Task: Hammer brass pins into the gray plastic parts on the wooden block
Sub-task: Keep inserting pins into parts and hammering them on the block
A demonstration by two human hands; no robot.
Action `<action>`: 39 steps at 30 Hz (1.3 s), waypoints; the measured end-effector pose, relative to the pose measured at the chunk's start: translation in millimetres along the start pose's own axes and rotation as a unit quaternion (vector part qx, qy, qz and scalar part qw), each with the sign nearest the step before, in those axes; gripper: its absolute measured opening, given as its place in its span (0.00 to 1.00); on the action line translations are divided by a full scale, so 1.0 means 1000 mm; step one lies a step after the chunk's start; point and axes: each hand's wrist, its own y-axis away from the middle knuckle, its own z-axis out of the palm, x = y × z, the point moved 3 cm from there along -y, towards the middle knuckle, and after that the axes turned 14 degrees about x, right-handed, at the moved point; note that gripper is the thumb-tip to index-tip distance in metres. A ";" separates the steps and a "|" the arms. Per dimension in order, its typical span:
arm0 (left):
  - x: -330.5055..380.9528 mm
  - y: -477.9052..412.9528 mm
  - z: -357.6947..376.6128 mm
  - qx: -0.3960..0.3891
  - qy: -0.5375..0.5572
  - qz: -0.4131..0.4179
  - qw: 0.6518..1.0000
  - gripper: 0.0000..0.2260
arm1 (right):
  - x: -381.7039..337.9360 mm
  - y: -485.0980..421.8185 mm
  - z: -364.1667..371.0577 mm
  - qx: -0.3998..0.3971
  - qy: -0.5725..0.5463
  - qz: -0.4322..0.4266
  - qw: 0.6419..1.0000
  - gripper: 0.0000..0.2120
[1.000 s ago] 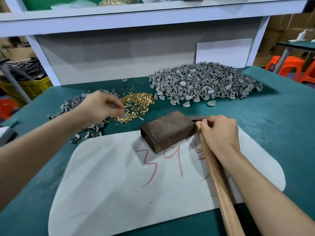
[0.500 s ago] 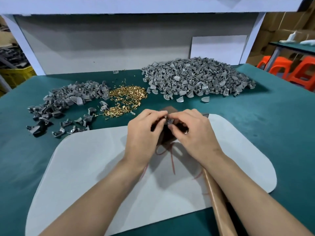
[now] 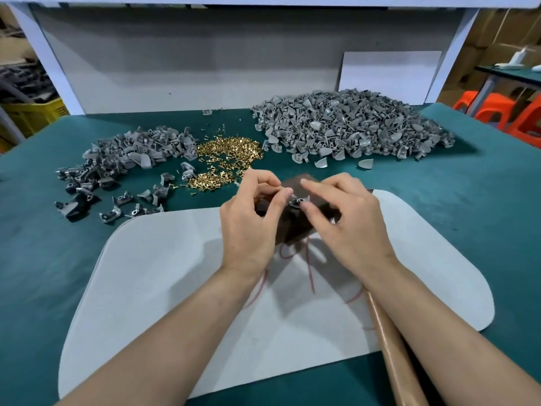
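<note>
Pinching one gray plastic part [image 3: 295, 203] from both sides: left grip [image 3: 248, 221] closed on it with thumb and forefinger, right grip [image 3: 345, 221] closed on it from the opposite side, fingertips nearly meeting. Held at or just above the top of the wooden block [image 3: 294, 186], contact unclear, at the far edge of the white mat [image 3: 175, 288]. Too small to tell about any pin seated in it. Probably the loading step: fitting pin to part and placing it on the block. Hammer handle [image 3: 389, 347] lying unheld under the right forearm. Loose brass pins [image 3: 228, 153] beyond the left grip on the green desk [image 3: 468, 215], between a small pile of gray parts [image 3: 128, 153] and a large pile [image 3: 351, 127]. Next, likely: steadying the part flat, freeing the right grip for the hammer, keeping fingers clear of the strike.
</note>
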 end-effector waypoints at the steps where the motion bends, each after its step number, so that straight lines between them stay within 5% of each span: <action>1: 0.000 0.001 0.000 -0.002 0.009 0.007 1.000 0.13 | -0.004 -0.001 -0.003 0.025 -0.024 -0.006 0.999 0.13; 17: 0.010 0.009 0.003 -0.064 0.064 0.024 0.996 0.06 | -0.012 0.000 -0.008 0.068 -0.101 0.009 0.993 0.06; 26: -0.004 0.006 0.010 -0.098 -0.194 -0.015 0.976 0.14 | 0.004 0.000 -0.002 0.028 -0.138 0.143 0.980 0.08; 30: -0.010 0.007 0.012 -0.103 -0.156 -0.035 0.982 0.03 | 0.002 0.001 0.003 -0.009 -0.126 0.132 0.983 0.06; 39: 0.001 0.006 0.009 -0.095 -0.146 0.018 0.985 0.02 | 0.007 0.001 0.002 -0.011 -0.130 0.151 0.980 0.10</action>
